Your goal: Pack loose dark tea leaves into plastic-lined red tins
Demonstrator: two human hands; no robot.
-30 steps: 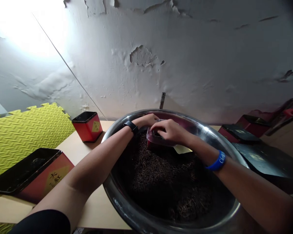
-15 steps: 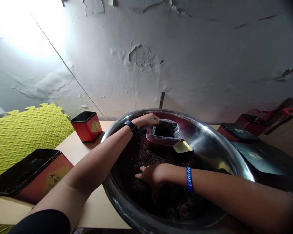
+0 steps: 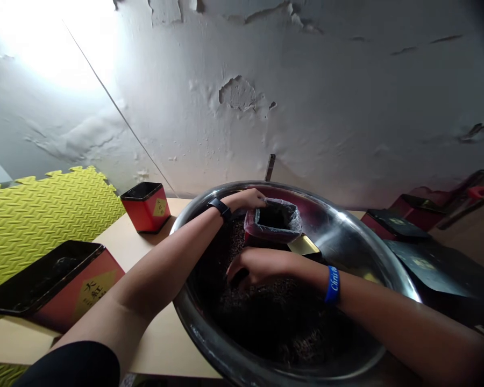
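Note:
A wide steel basin (image 3: 391,258) holds a bed of dark, dry tea leaves (image 3: 306,344). Inside it, towards the back, stands a red tin (image 3: 262,240) with a clear plastic bag (image 3: 294,223) lining it and folded over its rim. My left hand (image 3: 252,199) grips the bag and rim at the tin's back left corner. Low over the leaves, in front of the tin, my right hand (image 3: 254,266) is curled round dark tea leaves, its fingertips partly hidden. A gold-coloured lid (image 3: 304,244) lies against the tin's right side.
Two red tins with yellow labels stand left of the basin, a small one (image 3: 147,209) and a large one (image 3: 84,290), on a pale table (image 3: 161,344). Dark lids (image 3: 427,266) and more tins lie at the right. Behind rises a peeling wall (image 3: 306,107); yellow foam mats (image 3: 52,209) are at left.
My right hand has risen out of the leaves towards the tin, and its fingers have curled in. My left hand keeps its hold on the tin's rim. The view has shifted slightly.

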